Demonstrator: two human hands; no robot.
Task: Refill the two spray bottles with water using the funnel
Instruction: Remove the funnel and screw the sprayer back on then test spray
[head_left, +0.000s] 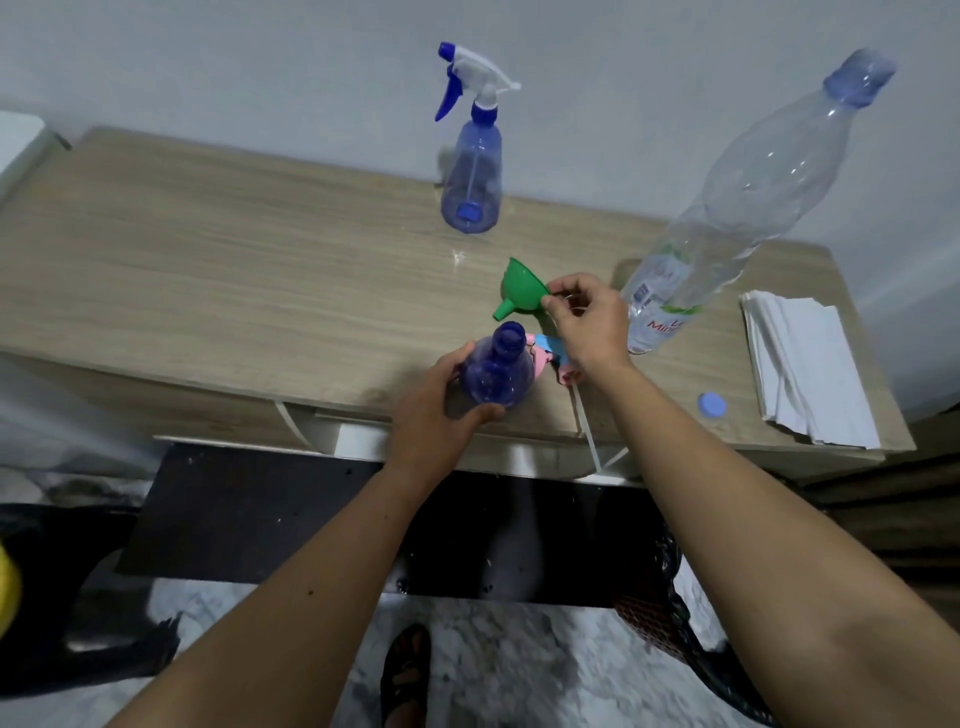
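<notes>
An uncapped blue spray bottle (497, 373) stands near the front edge of the wooden table (208, 270), and my left hand (436, 410) grips its body. My right hand (589, 325) pinches the rim of a green funnel (522, 288), which hangs tilted just above and behind the bottle's open neck. A pink and blue spray head (550, 358) lies on the table behind the bottle, partly hidden by my right hand. A second blue spray bottle (472, 171) with its white and blue trigger on stands at the back. A large clear water bottle (727, 208) stands at the right.
A small blue bottle cap (711, 404) lies near the front right edge. A stack of white paper napkins (810, 364) sits at the far right. A wall runs behind the table. Below the table are a dark shelf and my sandalled foot.
</notes>
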